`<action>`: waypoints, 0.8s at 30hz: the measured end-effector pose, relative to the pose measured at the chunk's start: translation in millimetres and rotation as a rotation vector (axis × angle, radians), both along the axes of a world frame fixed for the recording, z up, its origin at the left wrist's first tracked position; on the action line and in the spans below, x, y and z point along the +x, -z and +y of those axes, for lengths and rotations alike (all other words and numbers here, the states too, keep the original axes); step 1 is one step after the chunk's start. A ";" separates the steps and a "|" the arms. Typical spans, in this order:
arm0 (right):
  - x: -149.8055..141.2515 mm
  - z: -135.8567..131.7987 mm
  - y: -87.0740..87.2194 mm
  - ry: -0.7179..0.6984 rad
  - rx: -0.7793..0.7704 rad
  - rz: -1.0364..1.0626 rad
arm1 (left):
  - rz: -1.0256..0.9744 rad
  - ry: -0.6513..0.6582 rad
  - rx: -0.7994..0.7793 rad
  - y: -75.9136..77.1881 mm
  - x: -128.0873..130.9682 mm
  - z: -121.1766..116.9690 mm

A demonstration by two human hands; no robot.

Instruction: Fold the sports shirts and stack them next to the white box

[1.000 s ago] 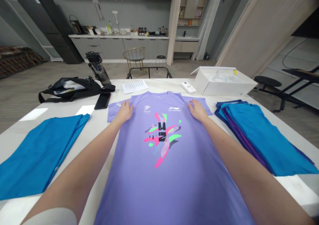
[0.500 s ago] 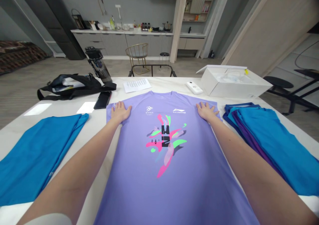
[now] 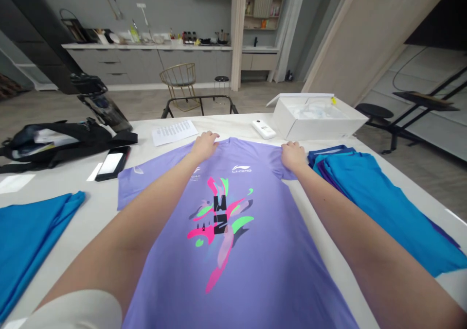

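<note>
A purple T-shirt [image 3: 255,251] lies front up on the white table, with a colourful print on its chest and its collar at the far end. My left hand [image 3: 205,146] is at the shirt's left shoulder, beside the collar, fingers bent and slightly apart; whether cloth is between them is hard to see. At the right sleeve, my right hand [image 3: 294,156] has its fingers curled onto the cloth. The left sleeve lies spread out under my left forearm.
Folded blue shirts [image 3: 365,188] are stacked on the right, and another blue garment [image 3: 32,236] lies left. A white box [image 3: 321,120], a white device [image 3: 263,129], a printed sheet [image 3: 174,132], a phone [image 3: 113,164], a black bag [image 3: 54,142] and a bottle [image 3: 104,106] stand around.
My left hand has moved from the left sleeve in toward the collar. My right hand has gone from lying flat to curled fingers at the right sleeve. The view has turned right.
</note>
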State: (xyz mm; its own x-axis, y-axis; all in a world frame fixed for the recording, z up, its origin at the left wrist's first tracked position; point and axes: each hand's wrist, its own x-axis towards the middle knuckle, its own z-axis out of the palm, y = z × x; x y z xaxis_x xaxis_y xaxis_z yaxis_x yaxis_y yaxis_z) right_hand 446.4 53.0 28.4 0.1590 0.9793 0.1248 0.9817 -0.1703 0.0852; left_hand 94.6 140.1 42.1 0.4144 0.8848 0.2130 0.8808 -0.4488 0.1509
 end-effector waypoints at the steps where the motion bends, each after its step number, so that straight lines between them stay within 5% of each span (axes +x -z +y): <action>1: 4.3 1.5 -3.9 0.000 -0.031 -0.035 | 0.019 0.038 -0.003 -2.1 25.3 10.4; 4: 15.7 6.7 -14.2 0.033 -0.149 -0.101 | 0.123 0.132 -0.056 -3.3 88.9 35.2; 7: 24.0 11.6 -19.7 0.078 -0.223 -0.114 | 0.247 0.175 -0.139 1.5 125.9 51.6; 17: 32.5 6.5 -20.5 0.100 -0.227 -0.174 | 0.185 0.205 -0.107 24.0 133.0 56.9; 20: 24.8 -3.9 -47.0 0.063 -0.162 -0.163 | 0.038 0.179 -0.053 21.8 126.7 49.2; 24: -8.6 -29.8 -119.8 -0.063 -0.129 -0.003 | -0.218 0.126 -0.029 5.4 111.5 39.8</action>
